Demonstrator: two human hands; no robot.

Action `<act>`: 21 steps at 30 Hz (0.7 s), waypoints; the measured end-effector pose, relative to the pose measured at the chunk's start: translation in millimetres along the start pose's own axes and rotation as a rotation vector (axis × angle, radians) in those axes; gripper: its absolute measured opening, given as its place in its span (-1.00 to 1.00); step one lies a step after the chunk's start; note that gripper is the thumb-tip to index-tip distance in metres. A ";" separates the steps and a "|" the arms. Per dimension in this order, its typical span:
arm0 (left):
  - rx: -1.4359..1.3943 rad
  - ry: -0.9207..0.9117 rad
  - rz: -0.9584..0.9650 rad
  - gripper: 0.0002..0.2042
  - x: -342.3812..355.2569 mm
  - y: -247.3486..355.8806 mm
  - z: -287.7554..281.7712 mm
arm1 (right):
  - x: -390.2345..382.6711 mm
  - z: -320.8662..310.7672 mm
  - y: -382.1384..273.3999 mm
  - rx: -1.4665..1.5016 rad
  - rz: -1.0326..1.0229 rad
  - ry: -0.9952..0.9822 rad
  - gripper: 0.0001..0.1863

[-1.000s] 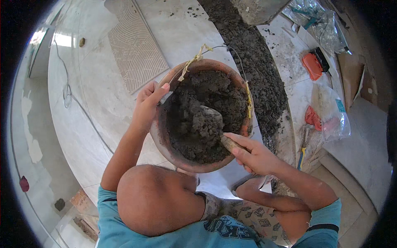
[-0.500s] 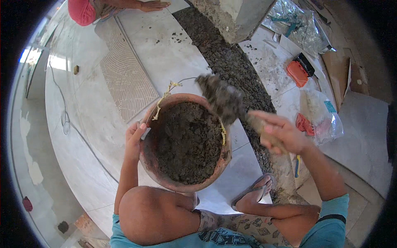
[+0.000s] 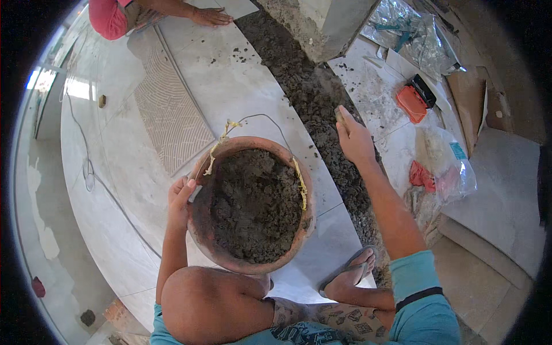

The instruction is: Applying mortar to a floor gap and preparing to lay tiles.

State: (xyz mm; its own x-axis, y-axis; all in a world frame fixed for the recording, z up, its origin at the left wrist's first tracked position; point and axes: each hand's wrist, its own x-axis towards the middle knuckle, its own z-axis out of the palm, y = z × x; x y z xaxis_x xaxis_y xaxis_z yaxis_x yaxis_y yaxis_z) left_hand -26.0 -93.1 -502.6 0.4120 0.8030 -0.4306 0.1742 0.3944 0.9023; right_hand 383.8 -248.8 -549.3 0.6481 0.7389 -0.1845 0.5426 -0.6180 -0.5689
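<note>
A round bucket (image 3: 309, 190) with a reddish, smeared rim stands in front of me, partly filled with dark, crumbly mortar (image 3: 253, 201). Its wire handle (image 3: 269, 117) arches over the far side, with yellowish strips wrapped around parts of it. My left hand (image 3: 181, 198) is closed on the bucket's left rim, where the handle meets it. Beyond the bucket to the right, my right hand (image 3: 356, 141) grips the handle of a trowel (image 3: 346, 119) above a strip of dark mortar (image 3: 316, 98). The trowel's blade is hard to make out against the mortar.
Pale tiles (image 3: 230, 75) border the mortar strip; a tile with combed ridges (image 3: 172, 109) lies left. Another person's hand (image 3: 211, 17) rests at the far edge. A concrete pillar (image 3: 333, 26), an orange-and-black tool (image 3: 413, 102), plastic bags (image 3: 454, 169) and a cable (image 3: 118, 198) are around.
My right hand has swung forward and left with the trowel, from beside the bucket to over the mortar strip. The mortar load on the blade no longer shows. My left hand stays on the rim.
</note>
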 end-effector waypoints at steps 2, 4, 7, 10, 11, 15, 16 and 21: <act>0.008 -0.011 0.032 -0.68 2.5 -2.2 -3.1 | -7.1 -0.3 -10.6 0.075 0.046 -0.021 -0.50; -0.003 -0.020 0.041 -0.67 7.0 -7.2 -5.1 | -5.9 8.9 -0.9 0.149 0.091 -0.036 -0.51; -0.003 -0.024 0.030 -0.68 6.7 -6.9 8.8 | 0.2 23.5 23.2 0.114 -0.052 -0.010 -0.50; -0.005 0.006 0.006 -0.69 -1.2 13.2 17.7 | 10.8 8.3 -8.8 0.215 -0.076 0.102 -0.52; -0.038 0.002 -0.011 -0.71 -6.4 18.1 16.7 | 11.4 1.2 -33.1 0.207 0.039 0.037 -0.52; -0.091 -0.066 0.039 -0.74 6.1 -4.9 7.7 | 28.9 21.9 -18.8 -0.086 -0.034 -0.163 -0.52; -0.101 -0.065 0.030 -0.76 6.3 -9.3 3.2 | 29.8 18.8 -19.9 -0.079 -0.037 -0.159 -0.52; -0.109 -0.030 -0.039 -0.78 -5.0 7.4 18.7 | 7.1 14.8 -20.0 -0.048 0.076 -0.132 -0.49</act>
State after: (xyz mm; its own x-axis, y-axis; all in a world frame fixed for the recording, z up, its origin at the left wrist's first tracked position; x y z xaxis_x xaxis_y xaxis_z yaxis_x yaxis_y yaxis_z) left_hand -10.0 -102.5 -493.4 0.4338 0.7730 -0.4629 0.0932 0.4725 0.8764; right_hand 369.7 -227.2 -551.1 0.6145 0.7161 -0.3310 0.5213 -0.6835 -0.5109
